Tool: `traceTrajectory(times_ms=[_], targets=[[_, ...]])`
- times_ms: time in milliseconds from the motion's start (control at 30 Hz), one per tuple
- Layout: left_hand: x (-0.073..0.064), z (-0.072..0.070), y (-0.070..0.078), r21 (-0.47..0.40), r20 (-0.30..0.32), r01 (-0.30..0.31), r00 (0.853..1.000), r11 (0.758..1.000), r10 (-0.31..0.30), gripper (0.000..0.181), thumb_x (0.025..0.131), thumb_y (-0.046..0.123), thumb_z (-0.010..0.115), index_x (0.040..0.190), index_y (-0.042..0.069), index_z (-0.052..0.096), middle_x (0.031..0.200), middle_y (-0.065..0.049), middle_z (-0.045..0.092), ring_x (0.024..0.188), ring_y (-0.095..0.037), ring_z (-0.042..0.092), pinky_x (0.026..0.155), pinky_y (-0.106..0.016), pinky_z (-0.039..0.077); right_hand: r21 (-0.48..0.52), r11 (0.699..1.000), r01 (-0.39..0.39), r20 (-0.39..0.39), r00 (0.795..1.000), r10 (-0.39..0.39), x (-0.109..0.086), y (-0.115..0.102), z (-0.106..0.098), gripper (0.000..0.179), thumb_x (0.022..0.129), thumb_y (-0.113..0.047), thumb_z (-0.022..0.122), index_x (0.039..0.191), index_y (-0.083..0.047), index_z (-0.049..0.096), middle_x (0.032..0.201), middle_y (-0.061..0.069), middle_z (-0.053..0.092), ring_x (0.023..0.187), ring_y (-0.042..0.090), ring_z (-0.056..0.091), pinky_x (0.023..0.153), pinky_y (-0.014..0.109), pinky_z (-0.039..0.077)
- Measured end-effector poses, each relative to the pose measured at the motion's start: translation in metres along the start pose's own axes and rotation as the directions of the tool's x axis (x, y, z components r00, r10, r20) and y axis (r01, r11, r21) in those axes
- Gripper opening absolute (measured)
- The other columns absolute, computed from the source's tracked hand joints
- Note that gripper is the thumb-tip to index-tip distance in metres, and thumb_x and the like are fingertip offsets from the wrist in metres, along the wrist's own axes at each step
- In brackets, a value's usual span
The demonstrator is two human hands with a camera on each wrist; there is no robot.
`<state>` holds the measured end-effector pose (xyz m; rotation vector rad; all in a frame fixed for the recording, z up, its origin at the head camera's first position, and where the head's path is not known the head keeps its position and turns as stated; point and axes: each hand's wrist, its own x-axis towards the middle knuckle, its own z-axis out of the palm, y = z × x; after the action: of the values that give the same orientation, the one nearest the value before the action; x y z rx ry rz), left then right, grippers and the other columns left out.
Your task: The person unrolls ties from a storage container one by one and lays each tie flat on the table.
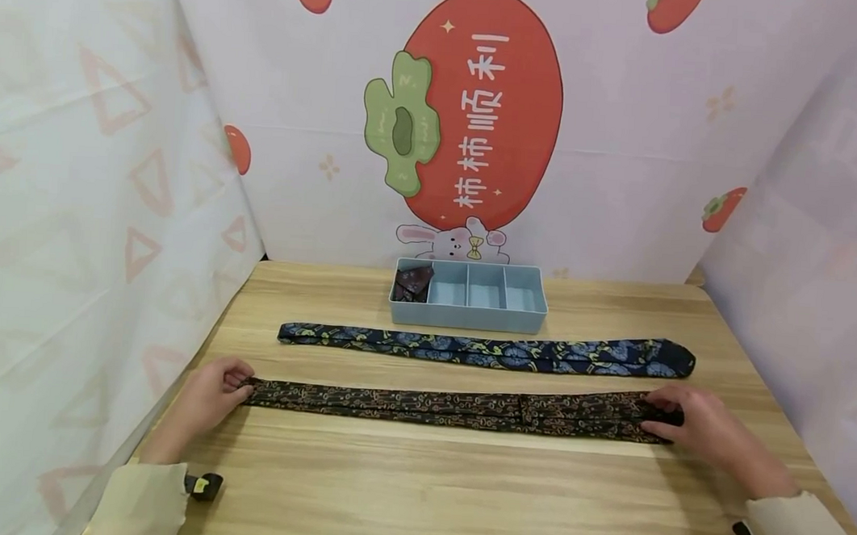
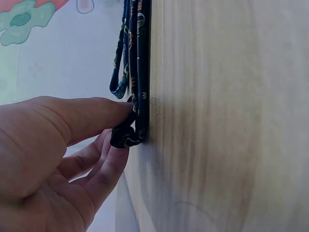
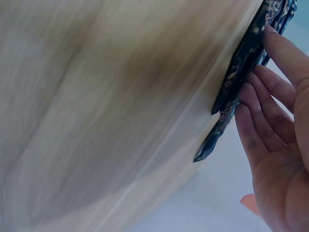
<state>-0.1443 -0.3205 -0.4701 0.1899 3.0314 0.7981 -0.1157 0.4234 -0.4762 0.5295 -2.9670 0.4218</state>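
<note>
My left grip [image 1: 211, 392] pinching the front tie [image 1: 407, 406] by its narrow end, right grip [image 1: 707, 427] spread on its wide end, I'm apparently straightening it along the surface [image 1: 417, 493], folding likely needed next.

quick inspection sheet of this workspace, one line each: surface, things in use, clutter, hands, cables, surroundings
surface: light wood-grain table
things in use: dark patterned tie stretched left to right; blue-and-yellow patterned tie laid beyond it; light blue divided tray behind, dark folded fabric in its leftmost compartment
clutter: nothing seen
left hand: pinches the near tie's left end
right hand: touches its right end; grip unclear
cables: nothing seen
surroundings: white printed back sheet with large red fruit design
</note>
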Motion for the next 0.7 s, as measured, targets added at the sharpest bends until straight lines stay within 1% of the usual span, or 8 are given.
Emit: traceTrajectory(times_ms=[100, 167, 267, 367, 467, 533, 700], targets=[[0.007, 0.0, 0.0, 0.0, -0.007, -0.001, 1.0, 1.0, 0.001, 0.015, 0.092, 0.0, 0.077, 0.105, -0.001, 0.071, 0.097, -0.014, 0.073, 0.085, -0.022, 0.07, 0.073, -0.037, 0.061, 0.0, 0.999, -0.043, 0.013, 0.999, 0.043, -0.001, 0.004, -0.002, 0.042, 0.076, -0.025, 0.095, 0.107, -0.003, 0.078, 0.101, 0.009, 0.077, 0.085, 0.023, 0.071, 0.071, 0.038, 0.06], [0.012, 0.001, 0.002, -0.001, -0.014, 0.0, 1.0, 1.0, 0.0, 0.015, 0.092, 0.0, 0.076, 0.106, -0.002, 0.071, 0.098, -0.014, 0.073, 0.086, -0.024, 0.071, 0.074, -0.038, 0.061, 0.005, 0.999, -0.054, 0.014, 0.998, 0.054, -0.001, 0.008, -0.003, 0.043, 0.076, -0.025, 0.095, 0.108, -0.002, 0.077, 0.102, 0.011, 0.076, 0.086, 0.025, 0.071, 0.071, 0.039, 0.06], [0.02, 0.001, 0.004, -0.013, -0.025, -0.008, 1.0, 1.0, 0.008, 0.015, 0.092, -0.001, 0.075, 0.106, -0.004, 0.07, 0.099, -0.018, 0.072, 0.087, -0.027, 0.071, 0.076, -0.04, 0.061, 0.011, 0.998, -0.068, 0.005, 0.998, 0.068, -0.001, 0.013, -0.004, 0.041, 0.076, -0.024, 0.095, 0.106, -0.001, 0.077, 0.099, 0.01, 0.076, 0.084, 0.025, 0.07, 0.07, 0.038, 0.059], [0.028, 0.002, 0.006, -0.021, -0.03, 0.001, 1.0, 1.0, -0.001, 0.015, 0.093, -0.001, 0.074, 0.106, -0.004, 0.069, 0.101, -0.02, 0.071, 0.089, -0.03, 0.071, 0.079, -0.044, 0.061, 0.025, 0.996, -0.083, 0.011, 0.997, 0.083, 0.0, 0.017, -0.004, 0.037, 0.077, -0.022, 0.094, 0.104, -0.002, 0.078, 0.096, 0.009, 0.076, 0.083, 0.022, 0.069, 0.07, 0.035, 0.059], [0.034, 0.003, 0.006, -0.028, -0.033, 0.008, 0.999, 1.0, -0.009, 0.015, 0.093, -0.001, 0.073, 0.107, -0.005, 0.069, 0.103, -0.022, 0.071, 0.091, -0.032, 0.07, 0.082, -0.048, 0.061, 0.026, 0.996, -0.086, 0.013, 0.996, 0.086, 0.0, 0.023, -0.004, 0.034, 0.079, -0.021, 0.093, 0.103, -0.002, 0.078, 0.095, 0.008, 0.076, 0.082, 0.021, 0.069, 0.07, 0.035, 0.059], [0.038, 0.003, 0.006, -0.027, -0.04, 0.006, 0.999, 1.0, -0.007, 0.015, 0.093, -0.001, 0.073, 0.107, -0.005, 0.069, 0.103, -0.023, 0.071, 0.091, -0.034, 0.071, 0.082, -0.05, 0.061, 0.014, 0.996, -0.083, -0.003, 0.997, 0.083, 0.0, 0.026, -0.003, 0.034, 0.078, -0.021, 0.093, 0.102, -0.003, 0.078, 0.094, 0.006, 0.076, 0.081, 0.02, 0.069, 0.07, 0.035, 0.06], [0.041, 0.003, 0.005, -0.018, -0.048, -0.003, 0.999, 1.0, 0.002, 0.016, 0.093, 0.0, 0.073, 0.107, -0.006, 0.069, 0.103, -0.025, 0.071, 0.091, -0.036, 0.072, 0.082, -0.051, 0.061, -0.009, 0.998, -0.061, -0.043, 0.997, 0.061, -0.002, 0.031, -0.003, 0.032, 0.076, -0.021, 0.094, 0.099, -0.005, 0.078, 0.09, 0.003, 0.075, 0.077, 0.019, 0.069, 0.067, 0.035, 0.059]])
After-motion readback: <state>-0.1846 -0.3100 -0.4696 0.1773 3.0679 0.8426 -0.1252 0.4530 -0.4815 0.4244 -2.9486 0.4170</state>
